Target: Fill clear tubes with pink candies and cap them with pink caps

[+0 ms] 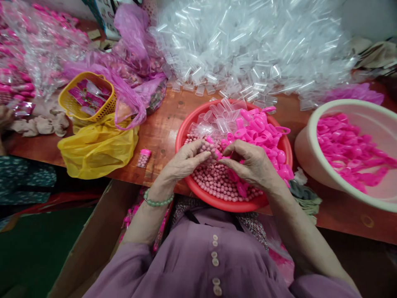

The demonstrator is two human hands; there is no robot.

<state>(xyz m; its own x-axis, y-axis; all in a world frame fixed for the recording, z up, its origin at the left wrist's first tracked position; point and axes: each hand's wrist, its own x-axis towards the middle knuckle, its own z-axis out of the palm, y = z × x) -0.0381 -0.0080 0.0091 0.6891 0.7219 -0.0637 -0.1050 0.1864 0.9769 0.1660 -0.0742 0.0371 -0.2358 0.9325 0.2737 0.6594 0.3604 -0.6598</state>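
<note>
Wooden table [166, 118], clear tubes [248, 45] heaped behind.
Over a red basin [228, 205], white tub [305, 145] beside: left hand [187, 160] grips beaded tube [208, 148], right hand [252, 165] pinches pink piece [218, 155].

So the left forearm [139, 225] and right forearm [305, 234] are both bare, slanting inward and away from the body. The left hand [191, 158] is basically in a pinch, fingers curled and thumb stretched out, and the right hand [252, 164] pretty much mirrors it (both thumbs on the body side), fingertips nearly meeting.
</note>
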